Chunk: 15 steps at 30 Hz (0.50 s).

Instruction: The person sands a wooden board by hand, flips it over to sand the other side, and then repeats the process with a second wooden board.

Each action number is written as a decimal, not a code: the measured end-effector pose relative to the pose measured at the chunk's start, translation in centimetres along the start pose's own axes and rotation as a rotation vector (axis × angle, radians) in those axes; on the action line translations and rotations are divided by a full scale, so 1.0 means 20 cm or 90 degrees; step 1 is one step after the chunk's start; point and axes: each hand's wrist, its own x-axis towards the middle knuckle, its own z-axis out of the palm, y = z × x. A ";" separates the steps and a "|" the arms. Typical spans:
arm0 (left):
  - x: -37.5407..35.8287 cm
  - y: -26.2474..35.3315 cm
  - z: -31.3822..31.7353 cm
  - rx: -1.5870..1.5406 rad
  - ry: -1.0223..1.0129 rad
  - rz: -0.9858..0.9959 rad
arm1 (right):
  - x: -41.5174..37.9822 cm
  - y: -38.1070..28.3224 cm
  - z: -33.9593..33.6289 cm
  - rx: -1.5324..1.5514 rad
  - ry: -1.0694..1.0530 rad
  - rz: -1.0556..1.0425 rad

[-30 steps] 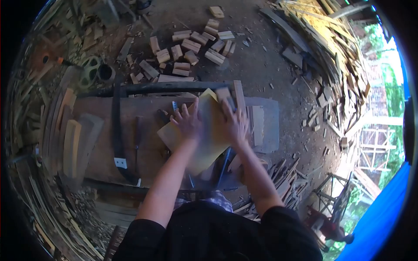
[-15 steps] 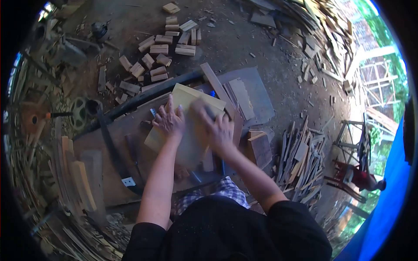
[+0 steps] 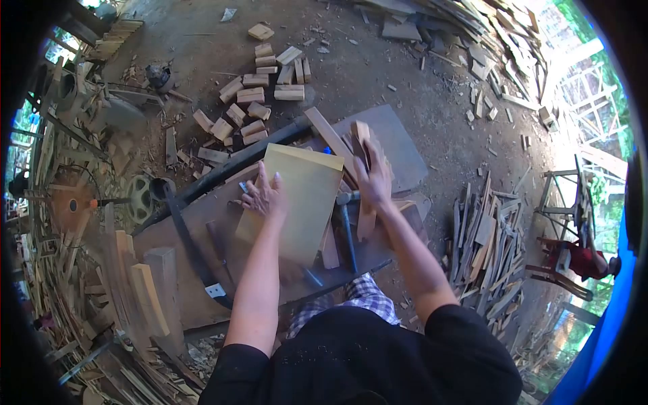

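Observation:
A flat yellowish wooden board (image 3: 297, 202) lies on a dark workbench (image 3: 196, 283). My left hand (image 3: 263, 197) rests flat on the board's left edge, fingers spread. My right hand (image 3: 373, 177) has moved off the board to the right and closes around a small wooden block (image 3: 362, 135) held upright above the bench. A hammer (image 3: 345, 223) lies on the bench just right of the board, beside a short wooden strip (image 3: 330, 246).
Several cut wooden blocks (image 3: 250, 94) lie scattered on the dirt floor beyond the bench. Stacks of slats (image 3: 482, 250) sit to the right, scrap wood (image 3: 101, 297) to the left. A dark curved bar (image 3: 192, 250) crosses the bench. A grey sheet (image 3: 398, 145) lies at the bench's far right.
My right hand left the board's top and moved right, now gripping a small wooden block. The left hand stayed on the board. The view swung left.

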 end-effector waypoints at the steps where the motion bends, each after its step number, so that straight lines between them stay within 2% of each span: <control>1: -0.01 0.00 0.03 -0.006 0.008 -0.001 | -0.08 0.03 0.00 0.113 0.027 0.021; 3: -0.02 -0.01 0.08 -0.008 0.071 -0.047 | -0.24 0.03 0.04 0.151 0.071 -0.034; 5: -0.03 -0.02 0.03 -0.045 0.036 -0.069 | -0.34 0.00 0.08 0.169 -0.096 0.058; 8: -0.07 -0.12 0.03 -0.029 0.039 -0.051 | -0.34 -0.04 0.22 0.156 -0.039 -0.013; 10: -0.10 -0.16 -0.01 -0.043 0.014 -0.110 | -0.29 -0.12 0.16 0.051 -0.197 0.035; 11: -0.13 -0.15 -0.09 -0.034 -0.017 -0.137 | -0.27 -0.05 0.28 0.053 -0.105 -0.078; 13: -0.20 -0.15 -0.20 -0.024 -0.055 -0.156 | -0.20 -0.11 0.27 -0.018 -0.213 -0.061; 15: -0.22 -0.19 -0.22 -0.028 -0.054 -0.136 | -0.18 -0.17 0.25 -0.086 -0.231 -0.068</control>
